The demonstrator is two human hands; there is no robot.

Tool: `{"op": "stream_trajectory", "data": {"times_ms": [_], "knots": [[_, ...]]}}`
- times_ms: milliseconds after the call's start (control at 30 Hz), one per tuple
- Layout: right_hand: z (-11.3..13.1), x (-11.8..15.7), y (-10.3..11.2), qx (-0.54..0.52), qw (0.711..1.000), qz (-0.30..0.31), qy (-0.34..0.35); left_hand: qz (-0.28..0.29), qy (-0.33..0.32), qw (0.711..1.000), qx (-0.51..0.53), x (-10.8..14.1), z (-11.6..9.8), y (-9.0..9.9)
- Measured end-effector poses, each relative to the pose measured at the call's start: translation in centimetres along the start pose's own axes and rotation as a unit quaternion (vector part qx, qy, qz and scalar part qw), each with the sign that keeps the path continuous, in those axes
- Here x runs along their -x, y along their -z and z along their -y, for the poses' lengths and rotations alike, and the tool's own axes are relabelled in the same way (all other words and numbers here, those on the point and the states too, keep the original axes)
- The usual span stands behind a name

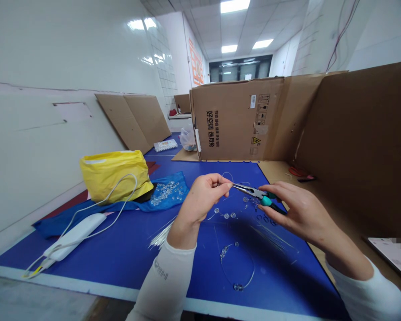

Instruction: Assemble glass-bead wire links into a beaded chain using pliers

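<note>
My left hand (205, 196) pinches a thin wire (227, 174), part of which loops up above the fingertips. The grip point itself is hidden by the thumb. In my right hand (297, 209) are long-nose pliers (254, 192) with green and black handles; their tips meet the wire at my left fingertips. Clear round beads (226, 216) on wire hang or lie just below the hands; I cannot tell which. Nearer me on the blue table (194, 278) lies a wire ring (253, 267) threaded with several clear beads.
Loose clear beads (167, 192) lie on a blue cloth (183, 180) beside a yellow bag (115, 176). Cut wires (160, 234) lie left of my forearm, more wires (274, 238) to the right. A white power strip (75, 236) with its cord sits left. Cardboard (237, 120) walls the back and right.
</note>
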State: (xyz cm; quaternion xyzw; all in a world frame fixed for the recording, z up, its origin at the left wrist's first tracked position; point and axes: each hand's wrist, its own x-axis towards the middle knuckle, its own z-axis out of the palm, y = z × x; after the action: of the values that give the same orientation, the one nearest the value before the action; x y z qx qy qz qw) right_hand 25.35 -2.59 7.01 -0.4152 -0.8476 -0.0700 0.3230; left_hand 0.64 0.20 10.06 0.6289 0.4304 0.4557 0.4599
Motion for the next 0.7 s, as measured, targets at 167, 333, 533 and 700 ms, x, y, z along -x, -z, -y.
{"op": "stream_trajectory", "data": {"times_ms": [167,333,533,700], "knots": [[-0.1,0.1,0.2,0.024,1.000,-0.007,0.017,0.015,0.008,1.000,0.005,-0.1,-0.2,0.1],[0.3,0.2,0.7,0.078,0.995,-0.027,0.047,0.031,0.012,0.999,-0.021,0.0,-0.3,0.3],[0.8,0.3,1.3,0.136,0.987,-0.034,0.074,0.050,-0.013,0.996,-0.069,0.0,-0.1,0.5],[0.9,0.4,1.4,0.157,0.983,-0.032,0.085,0.057,-0.017,0.995,-0.084,0.0,-0.1,0.6]]}}
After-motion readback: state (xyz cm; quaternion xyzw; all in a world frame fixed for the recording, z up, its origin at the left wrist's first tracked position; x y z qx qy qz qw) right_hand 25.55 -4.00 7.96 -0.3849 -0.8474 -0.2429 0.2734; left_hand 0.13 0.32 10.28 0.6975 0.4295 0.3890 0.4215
